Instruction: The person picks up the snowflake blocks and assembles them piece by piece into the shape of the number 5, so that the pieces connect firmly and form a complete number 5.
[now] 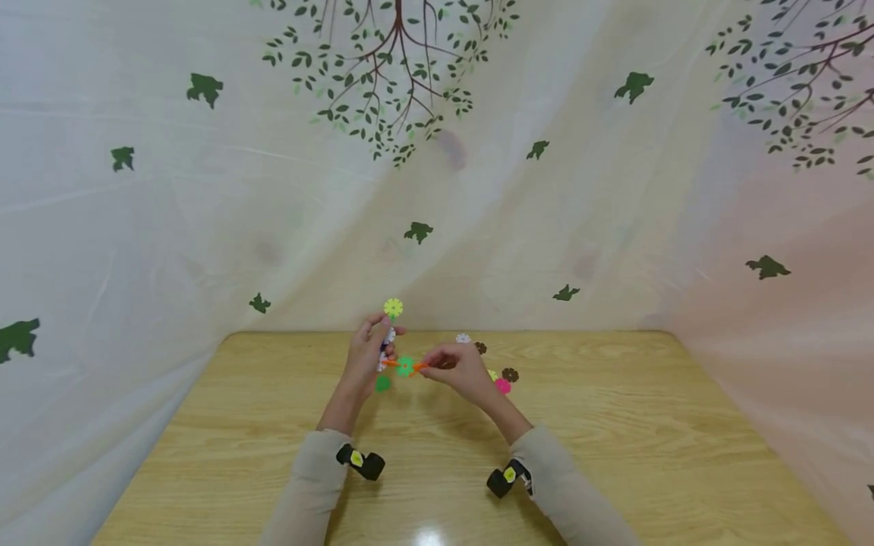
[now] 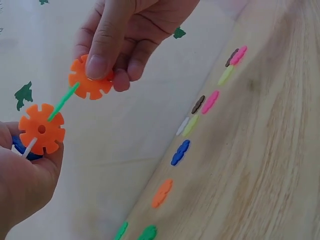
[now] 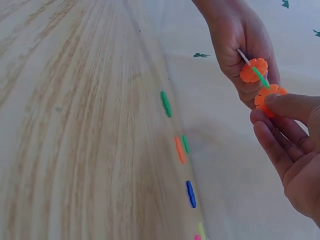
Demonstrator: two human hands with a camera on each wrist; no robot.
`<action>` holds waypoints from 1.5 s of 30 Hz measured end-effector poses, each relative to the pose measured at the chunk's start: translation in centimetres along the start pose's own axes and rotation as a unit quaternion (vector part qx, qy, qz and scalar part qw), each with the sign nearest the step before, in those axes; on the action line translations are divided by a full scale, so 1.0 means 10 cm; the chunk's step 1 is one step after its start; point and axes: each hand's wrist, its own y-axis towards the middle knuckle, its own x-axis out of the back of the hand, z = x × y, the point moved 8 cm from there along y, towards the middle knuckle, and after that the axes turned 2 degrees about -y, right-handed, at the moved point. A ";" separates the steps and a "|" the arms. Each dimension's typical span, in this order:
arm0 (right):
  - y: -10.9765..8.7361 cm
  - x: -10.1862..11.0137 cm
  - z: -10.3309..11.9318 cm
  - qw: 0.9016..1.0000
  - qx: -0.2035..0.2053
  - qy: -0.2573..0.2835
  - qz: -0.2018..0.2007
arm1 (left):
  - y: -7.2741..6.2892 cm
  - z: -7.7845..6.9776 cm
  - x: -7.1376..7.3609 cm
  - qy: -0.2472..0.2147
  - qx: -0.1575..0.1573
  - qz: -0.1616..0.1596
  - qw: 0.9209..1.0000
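Observation:
My left hand (image 1: 362, 360) grips a chain of slotted plastic flower discs, with a yellow disc (image 1: 392, 307) standing above the fingers. At its lower end, in the left wrist view, an orange disc (image 2: 55, 132) links with a white disc (image 2: 30, 146) and a green disc (image 2: 62, 102) seen edge-on. A dark blue disc (image 2: 19, 145) shows behind, partly covered by the palm. Thumb and fingers of my right hand (image 1: 460, 368) pinch a second orange disc (image 2: 100, 91), whose slotted edge meets the green one. Both hands are above the table.
Loose discs lie flat on the wooden table (image 1: 614, 455): a green one (image 1: 383, 384) under the left hand, pink (image 1: 502, 387) and brown (image 1: 510, 374) beside the right wrist, plus blue (image 2: 180, 152) and orange (image 2: 162, 193). A leaf-patterned cloth (image 1: 328, 250) hangs behind the table's far edge.

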 end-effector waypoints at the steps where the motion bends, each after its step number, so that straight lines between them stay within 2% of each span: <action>1: 0.00 0.01 -0.01 1.000 0.002 0.004 -0.002 | 0.00 0.00 0.00 -0.001 -0.001 -0.001 1.000; 10: -0.02 0.01 0.08 0.999 0.043 0.020 -0.008 | -0.02 -0.01 -0.02 0.007 -0.015 0.005 1.000; 23: -0.04 0.02 0.09 0.998 0.044 -0.003 -0.045 | -0.01 -0.01 -0.03 0.003 -0.025 -0.008 1.000; 31: -0.05 0.03 0.12 0.996 0.059 -0.015 -0.061 | -0.03 -0.03 -0.05 0.001 -0.024 -0.018 1.000; 37: -0.07 -0.01 0.07 0.996 0.046 -0.026 -0.065 | -0.02 -0.06 -0.05 0.015 -0.036 -0.013 0.999; 40: -0.08 0.00 0.07 0.995 0.047 -0.034 -0.079 | -0.02 -0.07 -0.05 0.026 -0.043 -0.013 0.999; 43: -0.06 0.04 0.15 0.993 0.062 -0.038 -0.092 | -0.02 -0.06 -0.04 0.045 -0.039 -0.015 0.998; 45: -0.06 0.08 0.31 0.992 0.074 -0.040 -0.092 | -0.02 -0.06 -0.03 0.058 -0.034 -0.011 0.998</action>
